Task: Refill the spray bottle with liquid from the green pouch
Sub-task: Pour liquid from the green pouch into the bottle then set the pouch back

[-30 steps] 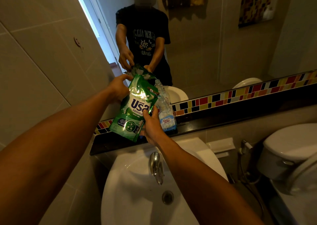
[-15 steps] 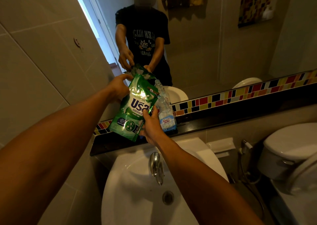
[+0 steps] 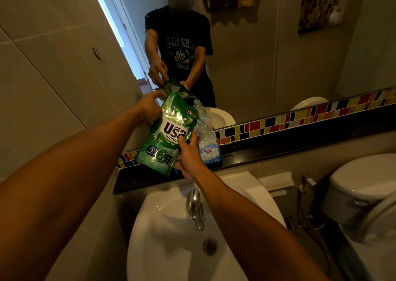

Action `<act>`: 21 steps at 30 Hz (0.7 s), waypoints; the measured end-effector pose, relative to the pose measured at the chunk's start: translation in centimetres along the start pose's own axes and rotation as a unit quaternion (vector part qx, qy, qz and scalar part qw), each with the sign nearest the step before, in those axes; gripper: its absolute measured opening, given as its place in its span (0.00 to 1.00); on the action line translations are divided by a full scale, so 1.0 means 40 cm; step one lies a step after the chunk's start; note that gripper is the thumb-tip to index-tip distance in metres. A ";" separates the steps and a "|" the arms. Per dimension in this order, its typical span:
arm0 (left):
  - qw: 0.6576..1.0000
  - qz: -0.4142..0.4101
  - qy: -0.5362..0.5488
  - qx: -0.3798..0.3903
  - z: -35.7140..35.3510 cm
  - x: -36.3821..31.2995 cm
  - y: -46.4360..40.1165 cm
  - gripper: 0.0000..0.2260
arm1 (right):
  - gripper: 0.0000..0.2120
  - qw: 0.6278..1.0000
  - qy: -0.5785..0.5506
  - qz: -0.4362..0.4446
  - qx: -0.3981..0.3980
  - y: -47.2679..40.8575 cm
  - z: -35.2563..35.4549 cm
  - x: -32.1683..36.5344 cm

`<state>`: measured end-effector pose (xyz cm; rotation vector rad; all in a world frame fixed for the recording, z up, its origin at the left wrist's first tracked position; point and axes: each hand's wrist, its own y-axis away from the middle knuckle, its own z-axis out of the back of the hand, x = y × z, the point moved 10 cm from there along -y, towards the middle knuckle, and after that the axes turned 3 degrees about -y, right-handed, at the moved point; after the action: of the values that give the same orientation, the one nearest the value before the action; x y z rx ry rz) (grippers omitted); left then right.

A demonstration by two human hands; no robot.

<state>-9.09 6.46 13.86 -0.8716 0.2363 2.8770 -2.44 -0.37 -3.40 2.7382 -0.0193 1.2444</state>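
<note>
The green pouch (image 3: 166, 133) hangs tilted above the dark ledge, its upper corner leaning right toward the clear bottle. My left hand (image 3: 149, 107) pinches the pouch's top left edge. My right hand (image 3: 189, 159) grips its lower right side. The clear plastic bottle (image 3: 209, 143), with a blue and white label, stands upright on the ledge just behind the pouch, its top partly hidden by it. No spray head shows on the bottle.
A dark ledge (image 3: 267, 155) runs under the mirror with a coloured tile strip (image 3: 300, 117). Below lie a white sink (image 3: 175, 237) and a chrome tap (image 3: 195, 207). At the right stand a toilet (image 3: 364, 192) and a hose sprayer (image 3: 308, 182). A tiled wall (image 3: 53, 83) closes the left.
Almost nothing has moved; both hands keep the same hold on the pouch, which stays tilted toward the bottle.
</note>
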 end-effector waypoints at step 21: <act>1.000 -0.006 0.018 -0.003 -0.007 0.004 0.016 0.25 | 0.23 1.000 0.011 -0.005 -0.005 0.011 0.004 0.002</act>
<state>-9.18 5.81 13.61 -0.9234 0.2245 2.8546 -2.30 -0.80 -3.42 2.7122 -0.0103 1.2695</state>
